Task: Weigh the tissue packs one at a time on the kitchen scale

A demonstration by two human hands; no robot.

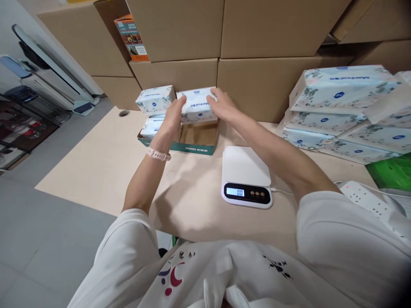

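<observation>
Left hand (pixel 175 112) and right hand (pixel 222 104) half-open, gripping opposite ends of one tissue pack (pixel 196 103). It's at far side of tray (pixel 192 148).

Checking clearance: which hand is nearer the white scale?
Right. The right hand is beyond the scale, holding one tissue pack; the left hand, at the pack's other end, is farther off, leftward.

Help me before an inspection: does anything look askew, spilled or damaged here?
Mainly the stack of tissue packs at right: a pale flap, perhaps loose wrapping, juts across it at an angle, covering part of the printed packs. I can't tell whether it's torn. I see no spill.
</observation>
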